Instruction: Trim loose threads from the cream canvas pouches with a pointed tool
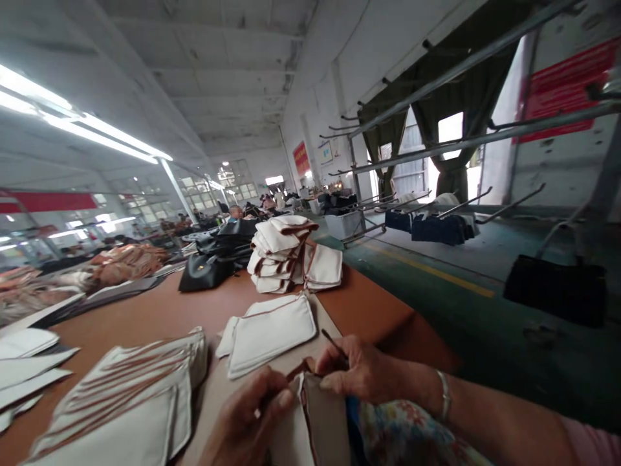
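Bottom center: sewn piece (328, 414), pinched at top by nearly closed left hand (252, 411) and right hand (356, 369); thin dark tool (334, 343) also in right. Just beyond, on table (194, 310): white panels (274, 333). Farther: panel stack (279, 255). Past table's right edge: green floor (412, 285).

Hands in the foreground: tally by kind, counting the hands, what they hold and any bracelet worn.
Hands, left hand and right hand: 2
Held white-and-grey piece: 1
Thin dark tool, in the right hand: 1
Bracelet, right wrist: 1
Total: 5
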### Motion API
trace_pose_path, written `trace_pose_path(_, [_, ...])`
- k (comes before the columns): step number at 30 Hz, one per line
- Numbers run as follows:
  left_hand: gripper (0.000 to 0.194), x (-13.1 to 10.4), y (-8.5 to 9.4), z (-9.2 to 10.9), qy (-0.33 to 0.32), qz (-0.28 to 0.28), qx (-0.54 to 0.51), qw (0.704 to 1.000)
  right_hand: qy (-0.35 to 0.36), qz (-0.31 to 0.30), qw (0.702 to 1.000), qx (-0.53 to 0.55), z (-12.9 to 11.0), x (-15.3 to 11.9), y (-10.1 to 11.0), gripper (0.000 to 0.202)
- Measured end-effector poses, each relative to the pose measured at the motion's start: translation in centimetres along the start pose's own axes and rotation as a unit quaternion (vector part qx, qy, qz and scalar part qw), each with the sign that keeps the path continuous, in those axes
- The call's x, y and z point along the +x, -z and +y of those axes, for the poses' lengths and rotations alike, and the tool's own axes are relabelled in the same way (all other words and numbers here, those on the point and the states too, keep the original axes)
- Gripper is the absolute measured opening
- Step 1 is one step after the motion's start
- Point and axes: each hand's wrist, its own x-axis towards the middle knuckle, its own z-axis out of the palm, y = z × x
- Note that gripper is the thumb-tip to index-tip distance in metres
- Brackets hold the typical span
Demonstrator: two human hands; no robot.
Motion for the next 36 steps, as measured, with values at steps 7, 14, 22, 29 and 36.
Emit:
trace_pose_path(7, [0.028, -3.6, -3.1, 1.5, 0.053, -0.157, -0.132, 0.977, 0.111, 0.052, 0.956, -0.266, -3.7, -5.9, -1.6, 0.007])
trace_pose_path(14, [0.027, -5.1, -4.5, 2.1, 0.114, -0.151, -0.236, 0.953, 0.197, 0.044, 0.889, -0.412, -3.0, -7.4, -1.7, 0.007])
trace_pose_path(22, [0.027, -4.2, -5.6, 2.5, 0.131, -0.127, -0.311, 0.933, 0.214, 0.063, 0.902, -0.369, -2.0, -6.7, -2.3, 0.011])
trace_pose_path(29, [0.021, -3.5, -6.8, 1.4, 0.203, -0.109, -0.363, 0.903, -0.197, 0.01, 0.973, 0.123, -2.0, -4.3, -1.1, 0.013])
trace_pose_path(36, [0.019, -2.0, -8.3, 0.3, 0.232, -0.068, -0.384, 0.891, -0.218, 0.006, 0.955, 0.199, -0.4, -2.9, 0.2, 0.01])
